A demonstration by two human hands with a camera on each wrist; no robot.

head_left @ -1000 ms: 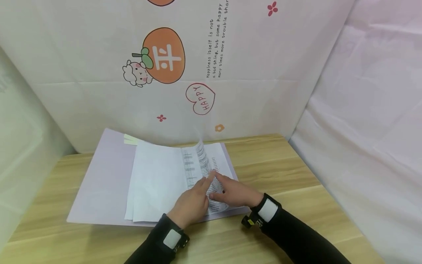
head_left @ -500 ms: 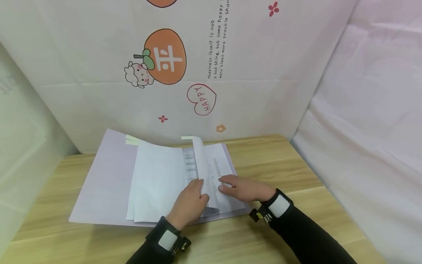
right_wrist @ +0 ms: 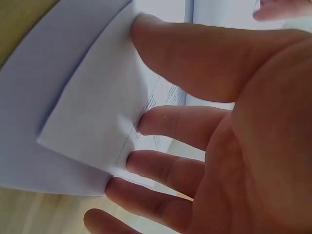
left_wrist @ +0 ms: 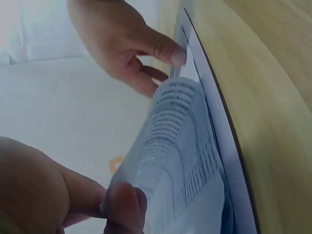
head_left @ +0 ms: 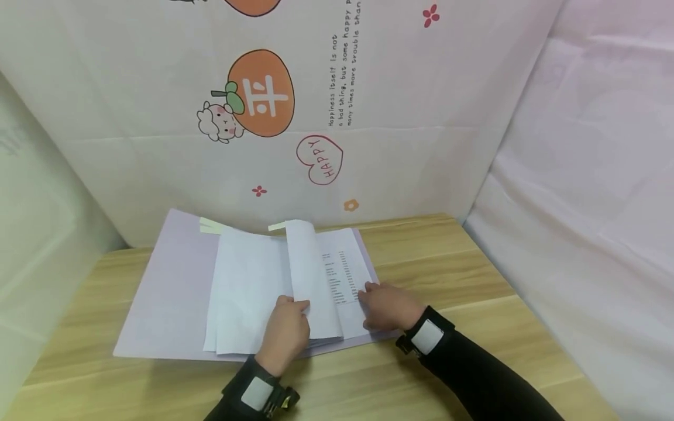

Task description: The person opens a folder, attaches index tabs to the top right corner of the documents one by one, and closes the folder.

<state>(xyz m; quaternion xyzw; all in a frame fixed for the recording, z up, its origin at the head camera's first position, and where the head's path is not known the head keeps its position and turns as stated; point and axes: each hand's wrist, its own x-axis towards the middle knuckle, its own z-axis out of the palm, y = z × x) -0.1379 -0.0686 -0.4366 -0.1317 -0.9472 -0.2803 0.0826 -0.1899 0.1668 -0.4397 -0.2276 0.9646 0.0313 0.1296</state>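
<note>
A lilac folder (head_left: 163, 286) lies spread on the table with white sheets (head_left: 247, 286) turned over to its left side. My left hand (head_left: 286, 330) pinches the edge of one page (head_left: 313, 280), which curls leftward; the left wrist view shows thumb and fingertip on that page's edge and print (left_wrist: 170, 131) on its underside. On the right, a printed sheet (head_left: 344, 280) lies uncovered. My right hand (head_left: 392, 307) touches that sheet near its right edge, its fingers spread and lightly bent in the right wrist view, with nothing gripped.
Pale yellow tabs (head_left: 210, 225) stick out at the top of the left sheets, and another tab (head_left: 276, 226) tops the lifted page. Beneath is a wood-grain table (head_left: 432, 257). A printed white cloth (head_left: 400, 146) hangs behind it.
My left hand has drawn the page leftward, uncovering more of the printed sheet. My right hand has left the turning page and shifted right to the sheet's edge.
</note>
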